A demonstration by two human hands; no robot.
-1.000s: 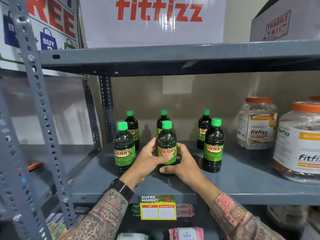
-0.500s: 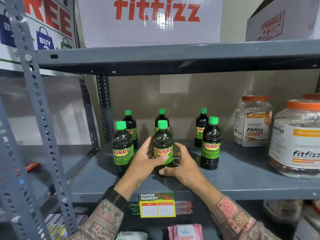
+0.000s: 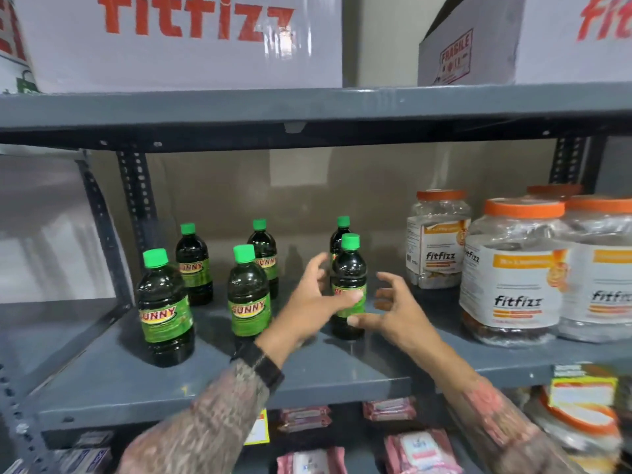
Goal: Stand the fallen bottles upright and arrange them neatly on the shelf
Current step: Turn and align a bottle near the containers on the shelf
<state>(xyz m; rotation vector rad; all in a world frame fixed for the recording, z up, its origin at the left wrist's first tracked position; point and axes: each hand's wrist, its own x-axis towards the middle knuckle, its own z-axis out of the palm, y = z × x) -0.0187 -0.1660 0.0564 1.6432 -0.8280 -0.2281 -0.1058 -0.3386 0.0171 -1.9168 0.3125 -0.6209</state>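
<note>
Several dark Sunny bottles with green caps stand upright on the grey shelf (image 3: 307,381) in two rows. In front are the left bottle (image 3: 166,316), the middle bottle (image 3: 248,302) and the right bottle (image 3: 349,268). Behind them stand three more (image 3: 191,261) (image 3: 263,248) (image 3: 342,224). My left hand (image 3: 311,302) holds the front right bottle, thumb across its label and fingers curled at its left side. My right hand (image 3: 393,309) is spread on the bottle's right, thumb tip touching its lower part, fingers off it.
Large Fitfizz jars with orange lids (image 3: 437,241) (image 3: 513,278) (image 3: 602,268) fill the shelf's right part. A Fitfizz box (image 3: 188,39) sits on the shelf above. A perforated steel post (image 3: 133,200) stands at the left. Pink packets (image 3: 410,449) lie on the shelf below.
Both hands have left the front middle bottle and moved right to the front right bottle. The view has shifted right and closer.
</note>
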